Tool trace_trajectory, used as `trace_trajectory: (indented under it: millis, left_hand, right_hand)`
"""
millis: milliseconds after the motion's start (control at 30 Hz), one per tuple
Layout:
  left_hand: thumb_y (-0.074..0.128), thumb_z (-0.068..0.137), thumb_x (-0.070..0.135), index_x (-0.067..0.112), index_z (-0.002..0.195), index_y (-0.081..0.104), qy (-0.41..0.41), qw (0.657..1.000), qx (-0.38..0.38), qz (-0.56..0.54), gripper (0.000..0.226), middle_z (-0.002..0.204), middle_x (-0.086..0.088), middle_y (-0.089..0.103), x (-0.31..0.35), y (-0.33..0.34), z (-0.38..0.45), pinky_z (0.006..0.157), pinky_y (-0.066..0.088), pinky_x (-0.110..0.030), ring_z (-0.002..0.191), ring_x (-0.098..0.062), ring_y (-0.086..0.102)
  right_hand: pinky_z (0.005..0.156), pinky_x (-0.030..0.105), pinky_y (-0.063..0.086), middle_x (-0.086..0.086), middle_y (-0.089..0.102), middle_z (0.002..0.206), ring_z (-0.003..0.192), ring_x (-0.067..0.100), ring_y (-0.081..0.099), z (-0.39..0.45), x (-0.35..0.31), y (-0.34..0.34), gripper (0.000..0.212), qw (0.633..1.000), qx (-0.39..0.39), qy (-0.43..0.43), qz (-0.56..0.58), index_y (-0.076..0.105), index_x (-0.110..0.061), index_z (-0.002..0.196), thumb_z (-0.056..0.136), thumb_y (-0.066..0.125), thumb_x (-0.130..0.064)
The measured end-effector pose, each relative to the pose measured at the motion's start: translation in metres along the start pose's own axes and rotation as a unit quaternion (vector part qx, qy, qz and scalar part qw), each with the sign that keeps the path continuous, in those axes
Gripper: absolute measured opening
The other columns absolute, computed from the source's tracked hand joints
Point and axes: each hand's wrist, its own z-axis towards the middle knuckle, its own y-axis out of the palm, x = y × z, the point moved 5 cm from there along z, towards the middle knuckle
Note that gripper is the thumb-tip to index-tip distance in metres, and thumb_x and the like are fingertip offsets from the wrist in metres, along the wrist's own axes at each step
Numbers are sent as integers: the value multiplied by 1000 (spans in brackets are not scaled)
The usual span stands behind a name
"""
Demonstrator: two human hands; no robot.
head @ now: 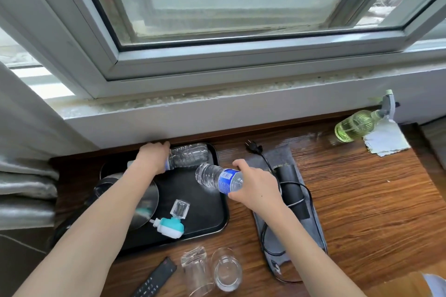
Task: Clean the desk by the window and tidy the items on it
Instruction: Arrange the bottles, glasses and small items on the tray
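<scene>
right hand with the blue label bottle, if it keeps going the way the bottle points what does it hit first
The right hand aims its bottle up-left over the black tray. First in line is probably the other bottle held by the left hand, though depth is unclear.

Daylight enters through the window (229, 0) and lights the scene evenly and brightly. A pale sheen lies on the wooden desk (362, 200) near the spray bottle (354, 125). Shadows are soft. Wide-angle distortion bends the window frame. The left hand (152, 157) is slightly motion-blurred.

Blue label (226, 179) with white print on the water bottle (217, 178), perhaps a brand, unreadable.
</scene>
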Motion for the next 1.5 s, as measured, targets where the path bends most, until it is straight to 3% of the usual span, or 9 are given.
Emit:
trace_trajectory:
  millis: [333, 567, 700, 800, 933, 1033, 1300, 1400, 1500]
  left_hand:
    - [63, 74, 40, 12, 102, 50, 72, 981, 182, -10, 42, 98, -5, 65, -6, -72, -46, 65, 38, -32, 88, -31, 60]
    - [58, 84, 32, 14, 112, 48, 115, 972, 151, 137, 35, 107, -5, 61, 12, -84, -63, 64, 34, -31, 96, -26, 58]
    - [64, 81, 34, 18, 122, 49, 154, 977, 142, 33, 47, 114, -6, 54, 11, -84, -65, 71, 43, -34, 99, -26, 56]
    - [69, 77, 30, 22, 122, 54, 149, 965, 162, -143, 48, 122, -2, 50, -4, -79, -64, 77, 45, -32, 102, -25, 57]
    - [78, 74, 20, 20, 115, 59, 78, 858, 212, -461, 45, 117, 3, 56, -23, -67, -69, 89, 42, -30, 105, -18, 55]
    - [78, 76, 18, 25, 119, 55, 43, 775, 159, -611, 49, 112, 9, 60, -12, -51, -71, 82, 40, -18, 100, -10, 56]
    - [69, 84, 35, 25, 108, 52, 29, 799, 129, -586, 31, 107, 4, 60, 12, -50, -65, 86, 45, -33, 99, -16, 57]
    - [68, 86, 22, 18, 122, 51, 60, 799, 84, -592, 40, 115, 1, 56, 10, -53, -69, 84, 39, -26, 104, -14, 54]
    - [70, 83, 10, 19, 126, 54, 86, 792, 78, -599, 46, 116, 1, 60, 2, -55, -74, 83, 40, -18, 105, -13, 55]
  right_hand:
    - [74, 32, 42, 1, 43, 132, 93, 30, 60, 20, -39, -32, 81, 995, 53, -79, 2, 28, -29, 147, 79, 71, -34]
    - [82, 30, 46, 0, 47, 134, 103, 23, 59, 33, -65, -27, 86, 976, 129, -107, 139, 29, -27, 149, 78, 77, -30]
    - [100, 31, 42, -1, 53, 138, 123, 17, 50, 42, -66, -12, 92, 944, 94, -71, 307, 29, -26, 148, 74, 82, -23]
    - [98, 38, 47, -3, 62, 122, 112, 16, 56, 50, -60, -8, 69, 919, 107, -56, 375, 50, -21, 133, 71, 82, -20]
    - [87, 34, 52, -6, 67, 106, 99, 12, 61, 58, -51, -7, 52, 903, 105, -39, 416, 58, -22, 117, 71, 82, -22]
    - [82, 25, 50, -7, 68, 103, 96, 7, 62, 63, -51, -10, 50, 889, 111, -46, 442, 61, -20, 116, 72, 83, -21]
    - [89, 24, 47, -5, 65, 110, 103, 12, 59, 76, -63, -11, 43, 891, 113, -93, 429, 57, -25, 111, 75, 81, -23]
    - [87, 14, 42, -7, 64, 116, 107, 7, 56, 76, -55, -16, 42, 897, 45, -109, 426, 59, -22, 123, 83, 74, -22]
    - [101, 23, 38, -8, 59, 130, 123, 6, 50, 79, -49, -18, 55, 908, -9, -127, 399, 55, -25, 134, 83, 73, -21]
